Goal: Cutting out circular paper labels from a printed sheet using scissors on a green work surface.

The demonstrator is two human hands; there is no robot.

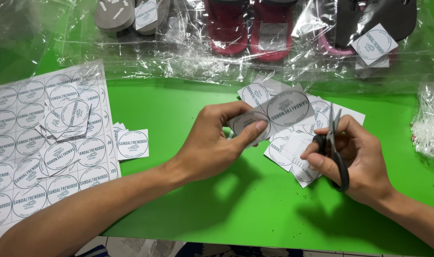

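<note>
left hand (212,143): pinching a strip of two round printed labels (274,113), thumb on its near edge, held just above the worktop (179,114)
right hand (355,159): fingers through the handles of black scissors (335,147), blades up, tips beside the strip
under hands: pile of cut square labels (297,147)
left side: uncut label sheet (17,143), loose cut labels (67,119) on top
far edge: sandals in clear bags (248,28)
</note>
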